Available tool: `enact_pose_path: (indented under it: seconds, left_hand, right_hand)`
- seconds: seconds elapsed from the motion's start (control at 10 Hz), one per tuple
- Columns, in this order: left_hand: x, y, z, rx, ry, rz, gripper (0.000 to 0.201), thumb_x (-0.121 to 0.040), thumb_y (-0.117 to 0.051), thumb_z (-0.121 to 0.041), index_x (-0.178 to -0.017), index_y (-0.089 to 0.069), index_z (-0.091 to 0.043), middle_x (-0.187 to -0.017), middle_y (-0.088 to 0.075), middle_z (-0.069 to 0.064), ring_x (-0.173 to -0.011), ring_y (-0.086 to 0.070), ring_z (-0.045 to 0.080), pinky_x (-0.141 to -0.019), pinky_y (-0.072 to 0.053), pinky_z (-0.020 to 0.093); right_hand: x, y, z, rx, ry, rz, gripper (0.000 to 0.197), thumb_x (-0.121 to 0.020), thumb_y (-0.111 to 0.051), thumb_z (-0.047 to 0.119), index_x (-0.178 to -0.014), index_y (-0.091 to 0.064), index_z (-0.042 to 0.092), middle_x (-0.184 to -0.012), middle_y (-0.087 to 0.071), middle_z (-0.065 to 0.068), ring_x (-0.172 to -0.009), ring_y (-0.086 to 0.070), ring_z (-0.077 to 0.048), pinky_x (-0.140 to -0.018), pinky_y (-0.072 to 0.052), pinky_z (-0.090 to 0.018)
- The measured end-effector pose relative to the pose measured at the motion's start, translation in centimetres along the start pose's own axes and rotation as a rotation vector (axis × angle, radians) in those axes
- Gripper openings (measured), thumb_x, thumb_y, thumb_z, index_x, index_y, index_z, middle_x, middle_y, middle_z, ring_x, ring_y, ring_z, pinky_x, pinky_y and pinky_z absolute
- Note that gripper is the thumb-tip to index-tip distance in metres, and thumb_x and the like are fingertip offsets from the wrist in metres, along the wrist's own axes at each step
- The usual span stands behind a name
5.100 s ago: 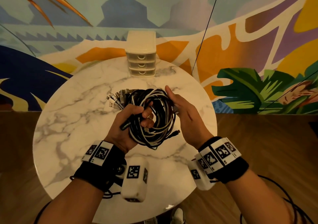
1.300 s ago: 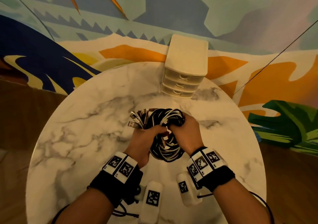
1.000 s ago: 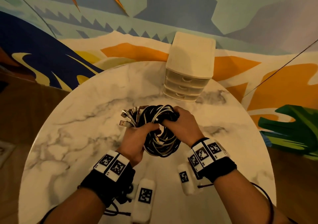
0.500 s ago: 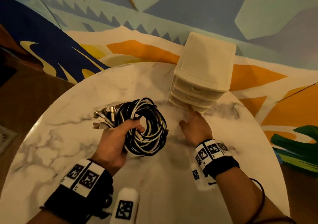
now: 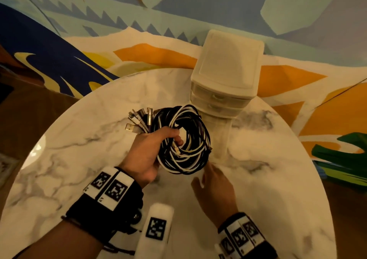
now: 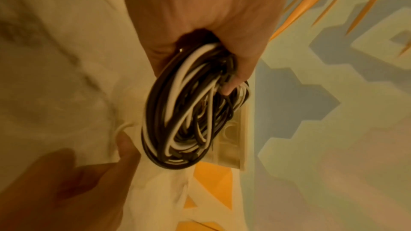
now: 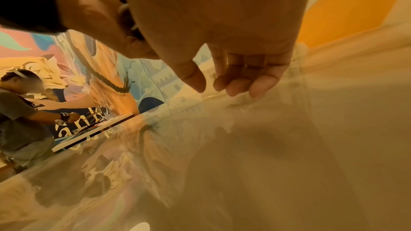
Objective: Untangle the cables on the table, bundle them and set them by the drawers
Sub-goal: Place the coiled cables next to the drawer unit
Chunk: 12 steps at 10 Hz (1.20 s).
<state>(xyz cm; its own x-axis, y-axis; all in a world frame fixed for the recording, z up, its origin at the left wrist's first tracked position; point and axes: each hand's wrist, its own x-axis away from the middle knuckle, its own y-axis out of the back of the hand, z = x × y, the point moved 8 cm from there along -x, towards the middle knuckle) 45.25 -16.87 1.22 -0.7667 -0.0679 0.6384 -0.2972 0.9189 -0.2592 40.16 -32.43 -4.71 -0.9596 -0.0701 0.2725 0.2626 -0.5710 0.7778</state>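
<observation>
Head view: left hand (image 5: 147,153) grips cable coil (image 5: 195,160) near drawer unit (image 5: 228,66), right hand (image 5: 215,191) relaxed.

A coil of black and white cables (image 5: 195,155), wound into a loose ring, is gripped in the left hand (image 5: 145,153) above the marble desk (image 5: 89,149), its metal plugs (image 5: 139,118) fanning out to the left. Just behind it stands a small cream chest of drawers (image 5: 226,70), whose clear bottom drawer (image 5: 219,135) is pulled out toward the camera, partly under the coil, with the right hand (image 5: 216,191) at its front edge.
</observation>
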Motion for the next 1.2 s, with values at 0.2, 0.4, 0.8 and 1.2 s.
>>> enact_pose_path:
  seconds: [0.2, 0.4, 0.8, 1.2]
  left_hand:
    - [-2.2, -2.3, 1.5, -0.116, 0.051, -0.025, 0.008, -0.073, -0.067, -0.004, -0.076, -0.068, 0.003, -0.064, -0.063, 0.011, -0.062, -0.058, 0.023, -0.069, -0.051, 0.033]
    - [-3.5, -4.4, 2.7, -0.439, 0.003, 0.013, 0.024, -0.047, -0.07, -0.016, -0.061, -0.063, 0.002, -0.078, -0.07, 0.02, -0.074, -0.066, 0.034, -0.067, -0.053, 0.035]
    - [-5.1, -7.0, 5.7, -0.591, 0.198, 0.084, 0.017, -0.073, -0.062, -0.008, -0.058, -0.062, 0.0, -0.065, -0.062, 0.014, -0.057, -0.059, 0.021, -0.054, -0.051, 0.02]
    - [-5.4, -6.5, 6.0, -1.154, 0.035, -0.105, 0.029, -0.087, -0.056, -0.003, -0.115, -0.056, 0.005, -0.104, -0.057, 0.018, -0.091, -0.057, 0.022, -0.082, -0.051, 0.032]
  right_hand:
    - [3.6, -0.6, 0.3, -0.03, 0.0, 0.053, 0.059, -0.089, -0.045, 0.035, -0.142, -0.02, 0.04, -0.117, -0.055, 0.014, -0.099, -0.05, -0.007, -0.091, -0.042, -0.023]
    - [5.3, -0.3, 0.0, -0.054, 0.07, 0.032, 0.051, -0.088, -0.042, 0.04, -0.137, -0.027, 0.044, -0.106, -0.053, 0.016, -0.093, -0.049, -0.003, -0.083, -0.043, -0.021]
    - [1.9, 2.3, -5.9, -0.369, -0.012, -0.249, 0.049, -0.094, -0.049, 0.014, -0.141, -0.038, 0.024, -0.128, -0.046, 0.01, -0.121, -0.046, -0.008, -0.102, -0.044, -0.033]
    - [-5.6, 8.5, 7.2, 0.019, 0.391, -0.059, 0.04, -0.09, -0.049, 0.017, -0.129, -0.054, 0.028, -0.139, -0.046, 0.007, -0.132, -0.032, -0.014, -0.106, -0.027, -0.037]
